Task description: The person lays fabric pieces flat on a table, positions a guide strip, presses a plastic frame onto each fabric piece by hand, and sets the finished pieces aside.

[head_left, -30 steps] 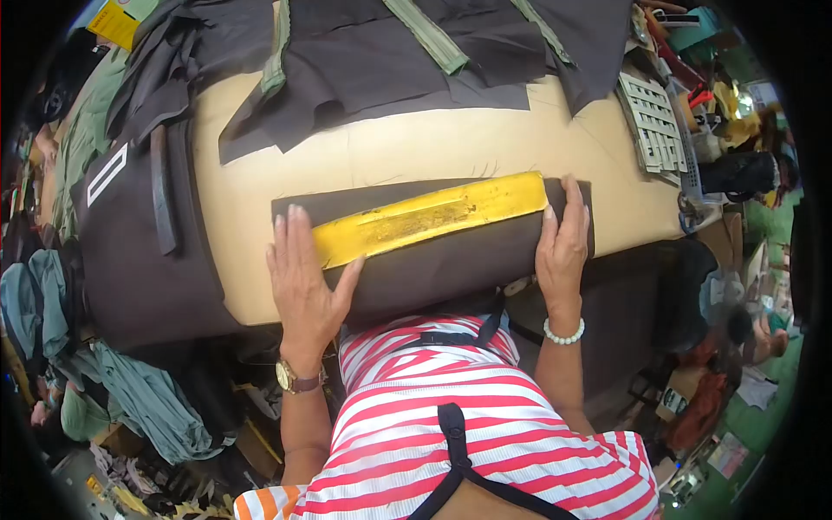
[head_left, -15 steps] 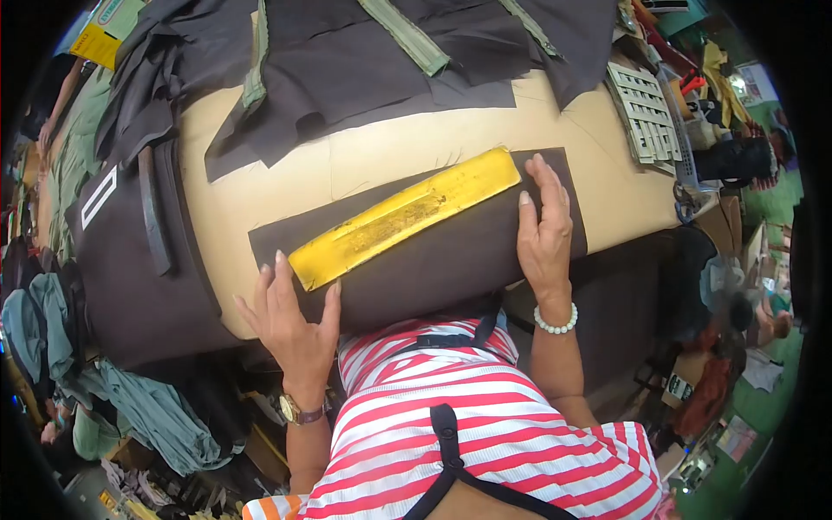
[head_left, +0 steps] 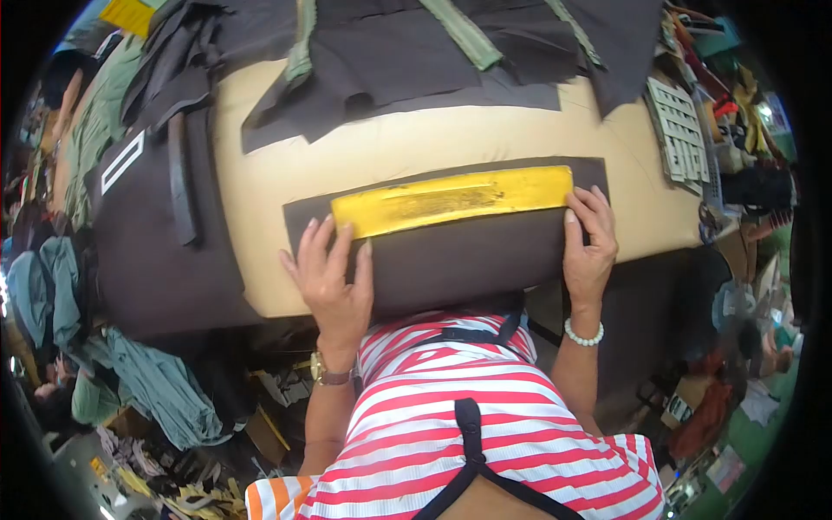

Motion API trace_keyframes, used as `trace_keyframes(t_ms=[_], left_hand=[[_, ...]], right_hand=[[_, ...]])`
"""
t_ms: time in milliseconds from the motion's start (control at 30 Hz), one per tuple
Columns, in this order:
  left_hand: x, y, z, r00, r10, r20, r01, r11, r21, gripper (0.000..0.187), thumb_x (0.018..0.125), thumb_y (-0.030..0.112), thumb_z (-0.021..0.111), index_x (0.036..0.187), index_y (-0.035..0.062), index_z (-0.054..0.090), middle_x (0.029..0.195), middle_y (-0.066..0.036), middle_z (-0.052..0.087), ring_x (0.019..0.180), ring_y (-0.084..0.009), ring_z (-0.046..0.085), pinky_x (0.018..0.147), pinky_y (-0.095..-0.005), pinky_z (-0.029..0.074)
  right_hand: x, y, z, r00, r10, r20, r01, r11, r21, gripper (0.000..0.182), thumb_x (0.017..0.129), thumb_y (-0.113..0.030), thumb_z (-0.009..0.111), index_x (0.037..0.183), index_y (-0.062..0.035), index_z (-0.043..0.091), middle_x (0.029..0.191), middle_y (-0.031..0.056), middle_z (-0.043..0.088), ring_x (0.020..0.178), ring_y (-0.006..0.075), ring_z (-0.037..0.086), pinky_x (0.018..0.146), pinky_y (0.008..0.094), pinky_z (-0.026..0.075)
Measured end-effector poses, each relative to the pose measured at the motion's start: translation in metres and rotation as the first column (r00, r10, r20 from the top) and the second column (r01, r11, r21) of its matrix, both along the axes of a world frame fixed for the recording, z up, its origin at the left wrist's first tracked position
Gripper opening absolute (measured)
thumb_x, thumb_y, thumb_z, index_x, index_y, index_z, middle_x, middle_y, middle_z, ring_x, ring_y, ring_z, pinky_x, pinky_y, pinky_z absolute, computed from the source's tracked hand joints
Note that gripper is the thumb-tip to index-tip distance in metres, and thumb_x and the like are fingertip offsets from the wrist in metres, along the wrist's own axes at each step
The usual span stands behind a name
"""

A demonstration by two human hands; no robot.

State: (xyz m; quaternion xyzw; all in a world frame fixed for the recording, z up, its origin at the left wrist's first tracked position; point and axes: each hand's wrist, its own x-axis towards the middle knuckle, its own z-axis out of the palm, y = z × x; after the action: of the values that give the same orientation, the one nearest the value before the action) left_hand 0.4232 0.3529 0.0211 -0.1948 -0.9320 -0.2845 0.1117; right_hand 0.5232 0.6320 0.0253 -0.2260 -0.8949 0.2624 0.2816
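Left hand (head_left: 332, 277) lies flat and open on the dark fabric piece (head_left: 451, 251) at centre frame, pinning it to the tan surface (head_left: 416, 143). Right hand (head_left: 589, 247), fingers spread, steadies the yellow ruler's (head_left: 452, 200) end, keeping it along the cloth's edge.

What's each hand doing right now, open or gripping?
Left hand: open, flat on the dark fabric piece by the yellow bar.
Right hand: open, pressing the fabric at the bar's other end.
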Motion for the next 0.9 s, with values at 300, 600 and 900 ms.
trace_keyframes(t_ms=[300, 600, 900], left_hand=[[0.0017, 0.0025, 0.0004, 0.998, 0.066, -0.018, -0.067, 0.997, -0.027, 0.034, 0.080, 0.013, 0.070, 0.114, 0.0104, 0.066, 0.121, -0.007, 0.061, 0.127, -0.0312, 0.045, 0.109, -0.0591, 0.017], [0.0012, 0.0035, 0.0006, 0.999, 0.042, -0.034, -0.043, 0.999, -0.033, 0.032, 0.083, 0.013, 0.067, 0.115, 0.0090, 0.065, 0.122, -0.007, 0.062, 0.129, -0.0313, 0.044, 0.110, -0.0566, 0.016], [-0.0001, 0.0028, -0.0018, 0.998, 0.029, -0.052, -0.029, 1.000, 0.004, 0.034, 0.079, 0.010, 0.070, 0.113, 0.0108, 0.066, 0.119, -0.006, 0.062, 0.126, -0.0332, 0.045, 0.108, -0.0601, 0.018]], right_hand=[[-0.0031, -0.0014, -0.0007, 0.999, -0.008, 0.045, 0.004, 0.995, 0.097, 0.021, 0.082, -0.004, 0.062, 0.102, -0.0046, 0.069, 0.112, 0.0089, 0.065, 0.117, 0.0326, 0.053, 0.102, 0.0431, 0.036], [-0.0028, -0.0030, -0.0012, 0.998, -0.030, 0.064, 0.025, 0.996, 0.081, 0.025, 0.083, -0.010, 0.063, 0.107, -0.0080, 0.069, 0.117, 0.0051, 0.064, 0.119, 0.0307, 0.051, 0.106, 0.0486, 0.030], [-0.0028, -0.0022, -0.0033, 0.998, -0.040, 0.048, 0.036, 0.996, 0.075, 0.025, 0.083, -0.011, 0.063, 0.107, -0.0073, 0.069, 0.117, 0.0056, 0.064, 0.119, 0.0306, 0.051, 0.105, 0.0482, 0.031]])
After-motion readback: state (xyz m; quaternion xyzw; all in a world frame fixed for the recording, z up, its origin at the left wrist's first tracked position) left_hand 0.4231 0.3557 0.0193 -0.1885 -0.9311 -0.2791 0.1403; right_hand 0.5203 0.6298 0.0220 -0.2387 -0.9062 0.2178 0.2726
